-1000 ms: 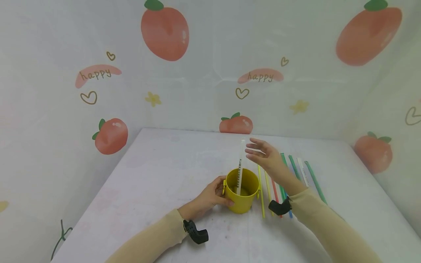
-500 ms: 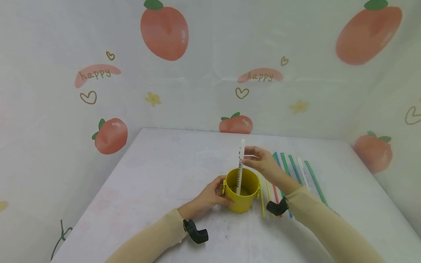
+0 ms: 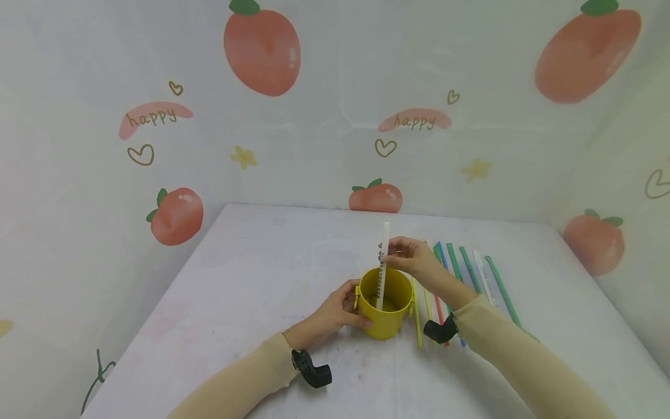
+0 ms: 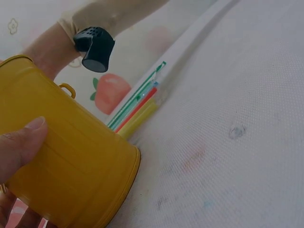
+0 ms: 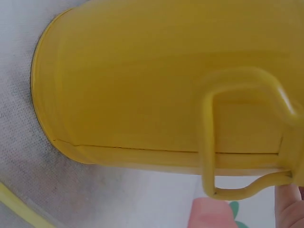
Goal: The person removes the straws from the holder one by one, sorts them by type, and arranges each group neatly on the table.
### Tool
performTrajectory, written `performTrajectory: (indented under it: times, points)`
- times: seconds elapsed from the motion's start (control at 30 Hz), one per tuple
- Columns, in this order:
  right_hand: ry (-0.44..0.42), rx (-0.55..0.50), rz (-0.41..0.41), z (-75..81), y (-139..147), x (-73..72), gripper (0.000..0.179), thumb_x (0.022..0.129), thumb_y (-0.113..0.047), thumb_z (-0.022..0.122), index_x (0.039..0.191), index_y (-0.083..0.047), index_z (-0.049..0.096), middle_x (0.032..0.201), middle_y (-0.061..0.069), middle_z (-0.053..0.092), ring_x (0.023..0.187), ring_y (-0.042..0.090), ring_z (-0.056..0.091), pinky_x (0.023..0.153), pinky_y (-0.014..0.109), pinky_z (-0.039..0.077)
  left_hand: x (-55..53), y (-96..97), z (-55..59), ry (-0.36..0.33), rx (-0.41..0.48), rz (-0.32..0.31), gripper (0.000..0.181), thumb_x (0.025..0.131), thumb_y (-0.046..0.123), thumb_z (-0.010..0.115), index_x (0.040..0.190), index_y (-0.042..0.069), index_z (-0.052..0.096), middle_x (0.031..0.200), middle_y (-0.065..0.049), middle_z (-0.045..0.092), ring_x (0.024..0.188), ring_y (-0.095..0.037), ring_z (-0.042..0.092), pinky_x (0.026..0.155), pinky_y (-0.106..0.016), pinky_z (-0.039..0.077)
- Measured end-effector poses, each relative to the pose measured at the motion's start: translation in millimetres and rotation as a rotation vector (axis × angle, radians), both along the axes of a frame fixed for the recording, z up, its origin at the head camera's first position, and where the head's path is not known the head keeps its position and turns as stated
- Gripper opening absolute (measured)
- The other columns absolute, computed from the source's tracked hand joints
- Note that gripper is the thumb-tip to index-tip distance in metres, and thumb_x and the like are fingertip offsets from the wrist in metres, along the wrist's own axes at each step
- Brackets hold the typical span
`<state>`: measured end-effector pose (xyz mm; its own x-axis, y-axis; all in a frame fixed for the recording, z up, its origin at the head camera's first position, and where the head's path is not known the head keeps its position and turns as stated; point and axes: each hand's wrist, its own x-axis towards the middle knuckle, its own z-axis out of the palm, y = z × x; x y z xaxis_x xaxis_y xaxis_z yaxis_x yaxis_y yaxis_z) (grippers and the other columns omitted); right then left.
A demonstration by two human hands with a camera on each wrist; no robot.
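A yellow metal bucket (image 3: 384,326) with small side handles stands upright on the table. My left hand (image 3: 335,308) holds it from the left, the thumb (image 4: 23,145) across its wall in the left wrist view. A straw in a white printed wrapper (image 3: 382,279) stands nearly upright inside the bucket, rising well above the rim. Above the bucket's right side, my right hand (image 3: 413,262) pinches this straw between thumb and fingers. The right wrist view is mostly filled by the bucket wall (image 5: 128,104) and one side handle (image 5: 208,137); the straw is hidden there.
Right of the bucket, several straws lie roughly side by side: yellow (image 3: 417,320), red (image 3: 438,308), blue, green (image 3: 503,291) and one in a white wrapper (image 3: 484,273). My right forearm passes over some of them. A fruit-printed cloth backdrop (image 3: 314,145) rises behind the table.
My right hand has come down along the white-wrapped straw, and its fingers have closed from spread to a pinch on it. The left hand and bucket have stayed put.
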<state>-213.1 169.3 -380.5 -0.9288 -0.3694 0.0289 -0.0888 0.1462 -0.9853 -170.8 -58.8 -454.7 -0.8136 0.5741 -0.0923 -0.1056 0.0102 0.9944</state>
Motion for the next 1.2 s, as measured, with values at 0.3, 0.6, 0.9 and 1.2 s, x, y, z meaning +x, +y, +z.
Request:
performTrajectory:
  times: [0.3,0.6,0.9,1.2]
  points:
    - [0.009,-0.065,0.013,1.0,0.9,0.3,0.026,0.085,-0.013,0.067,0.104,0.0,0.054,0.1,0.004,0.063,0.093,0.016,0.064,0.082,0.028,0.052,-0.8,0.3,-0.7,0.01,0.006,-0.01,0.074,0.071,0.007,0.079,0.133,0.025,0.041,0.136,0.007,0.044,0.133,-0.014,0.032,0.112,-0.039,0.019]
    - [-0.009,-0.229,0.001,12.3,5.8,-1.5,0.018,0.084,-0.002,0.064,0.1,-0.006,0.056,0.105,0.011,0.057,0.096,0.02,0.063,0.083,0.037,0.051,-1.8,0.5,0.9,0.003,0.007,-0.007,0.073,0.072,0.004,0.077,0.134,0.02,0.041,0.136,0.004,0.044,0.133,-0.016,0.033,0.111,-0.04,0.02]
    - [0.04,-0.31,-0.034,35.0,14.4,-3.1,0.018,0.085,0.002,0.062,0.1,-0.006,0.056,0.098,0.007,0.058,0.093,0.019,0.063,0.081,0.038,0.052,-1.3,0.6,-0.4,-0.003,0.022,-0.008,0.073,0.072,0.003,0.077,0.134,0.02,0.04,0.137,0.003,0.044,0.132,-0.016,0.034,0.111,-0.037,0.021]
    - [0.096,-0.413,-0.04,56.5,27.4,-8.7,0.024,0.088,0.005,0.056,0.108,-0.008,0.057,0.099,0.007,0.054,0.091,0.019,0.06,0.08,0.036,0.053,-1.1,0.3,-0.6,-0.004,0.033,-0.019,0.074,0.073,0.004,0.076,0.135,0.02,0.039,0.137,0.003,0.043,0.133,-0.014,0.032,0.112,-0.036,0.018]
